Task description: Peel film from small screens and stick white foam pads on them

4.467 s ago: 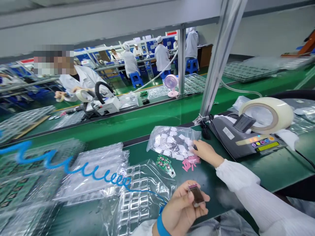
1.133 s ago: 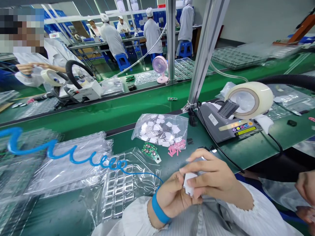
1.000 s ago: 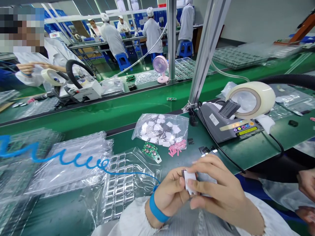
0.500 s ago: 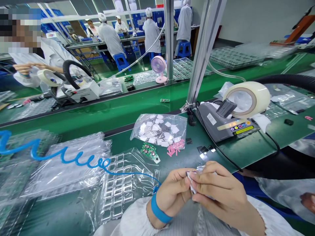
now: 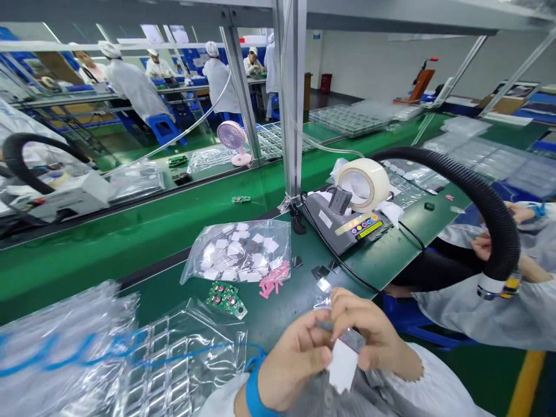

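Note:
My left hand (image 5: 295, 356), a blue wrist strap (image 5: 256, 388) around its wrist, pinches the left edge of a small flat white piece (image 5: 343, 365) with a notched lower end. My right hand (image 5: 369, 333) grips the same piece near its top right, where a grey, shiny part (image 5: 353, 339) shows. Whether that part is stuck to the white piece I cannot tell. Just beyond my fingers lie clear film scraps (image 5: 322, 298). Green circuit boards (image 5: 226, 298) and pink strips (image 5: 271, 284) rest on the bench to the left, by a clear bag of white pieces (image 5: 238, 252).
A grey tape dispenser (image 5: 343, 223) with a big tape roll (image 5: 362, 184) stands behind my hands. A metal post (image 5: 292, 104) rises beyond it. Clear plastic trays (image 5: 160, 359) lie at left. A black hose (image 5: 482, 208) arches at right, beside a co-worker's sleeve (image 5: 469, 307).
The view has swung to the right. My hands have turned the white piece so its broad face shows, hanging down between my fingers; before, it was mostly covered.

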A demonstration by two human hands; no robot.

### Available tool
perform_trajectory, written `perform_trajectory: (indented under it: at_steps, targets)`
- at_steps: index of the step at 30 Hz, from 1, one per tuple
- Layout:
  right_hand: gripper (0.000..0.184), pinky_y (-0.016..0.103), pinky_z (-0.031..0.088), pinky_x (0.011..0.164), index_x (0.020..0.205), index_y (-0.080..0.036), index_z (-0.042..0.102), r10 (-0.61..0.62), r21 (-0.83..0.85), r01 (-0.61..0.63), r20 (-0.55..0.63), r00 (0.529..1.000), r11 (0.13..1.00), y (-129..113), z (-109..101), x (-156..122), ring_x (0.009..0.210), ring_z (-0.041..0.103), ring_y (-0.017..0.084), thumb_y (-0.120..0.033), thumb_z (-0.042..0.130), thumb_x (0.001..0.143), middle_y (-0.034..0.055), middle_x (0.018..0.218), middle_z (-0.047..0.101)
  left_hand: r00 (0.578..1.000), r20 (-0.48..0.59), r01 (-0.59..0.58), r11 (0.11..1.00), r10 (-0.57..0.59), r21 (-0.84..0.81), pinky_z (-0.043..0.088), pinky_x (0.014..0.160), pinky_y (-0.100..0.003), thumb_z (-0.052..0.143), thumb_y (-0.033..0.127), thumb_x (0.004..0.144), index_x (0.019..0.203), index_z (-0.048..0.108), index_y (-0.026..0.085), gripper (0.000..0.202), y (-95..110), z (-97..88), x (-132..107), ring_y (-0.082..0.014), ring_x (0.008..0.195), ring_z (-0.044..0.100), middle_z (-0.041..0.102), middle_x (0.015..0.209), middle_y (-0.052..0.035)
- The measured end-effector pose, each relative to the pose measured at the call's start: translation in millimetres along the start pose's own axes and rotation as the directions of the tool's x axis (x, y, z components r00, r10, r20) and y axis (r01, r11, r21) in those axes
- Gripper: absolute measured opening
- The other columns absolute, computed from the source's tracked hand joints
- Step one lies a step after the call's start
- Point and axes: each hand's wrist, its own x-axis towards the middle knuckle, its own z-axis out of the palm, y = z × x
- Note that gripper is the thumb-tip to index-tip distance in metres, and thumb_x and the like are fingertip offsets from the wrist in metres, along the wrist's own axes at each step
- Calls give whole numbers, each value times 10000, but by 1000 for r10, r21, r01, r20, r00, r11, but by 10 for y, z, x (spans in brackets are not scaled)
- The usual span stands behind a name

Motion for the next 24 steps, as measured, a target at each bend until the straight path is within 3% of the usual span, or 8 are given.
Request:
perform_trajectory:
  at_steps: [2,4,7,9,13,16,20,24]
  targets:
    - [426,319,342,651,774,-215,618,55,-96,-59,-39,998,994,-11,-65,-46,662,448,153,-628,511,791,1,664,522,973,-146,-110,912,181,396,423,652,-232,703,375,688,919,611,189,311,65,42,13,-133,704,593,657,777,-27]
    - [377,316,325,653,738,-200,624,124,-140,-132,-67,990,981,-23,-101,-83,670,439,155,-573,583,774,8,672,522,950,-135,-86,650,281,755,402,687,-259,706,352,678,816,634,185,229,109,75,21,-165,740,588,664,768,-33]
    - [379,314,343,677,643,-188,643,323,18,-324,-156,933,946,34,-139,-137,676,466,163,-552,744,610,10,651,546,957,-134,29,372,258,928,381,668,-278,717,294,648,747,631,180,174,105,92,53,-189,720,586,672,740,-38]
    - [413,305,377,673,693,-189,661,456,164,-427,-263,850,889,168,-224,-180,675,497,165,-580,742,587,17,678,576,948,-194,62,449,253,891,397,697,-285,673,280,689,755,602,186,135,67,75,86,-189,749,592,677,778,-42]
    - [406,275,439,599,978,-203,587,609,382,-474,-515,604,793,607,-622,-223,602,514,122,-571,496,831,5,759,580,956,-255,-2,873,145,488,439,742,-285,668,366,705,820,520,195,255,18,29,133,-156,744,610,680,763,-33]
    - [341,262,459,557,949,-157,561,700,526,-462,-534,474,714,886,-940,-153,583,534,103,-482,486,878,1,770,579,957,-284,1,976,62,216,455,787,-306,711,389,672,833,519,175,330,47,51,130,-153,749,631,701,795,-58]
    - [240,229,441,526,824,-141,546,714,601,-387,-559,422,699,969,-1045,11,546,497,76,-368,511,893,-36,697,529,950,-312,12,997,15,82,486,783,-325,725,377,667,810,551,153,318,132,85,80,-162,737,651,705,795,-72]
    - [274,225,433,606,716,-179,519,638,572,-301,-594,490,763,648,-773,76,608,470,83,-413,644,784,-49,675,483,929,-357,-92,995,99,36,506,734,-281,724,355,677,806,571,153,285,234,8,-14,-145,710,658,714,801,-69]
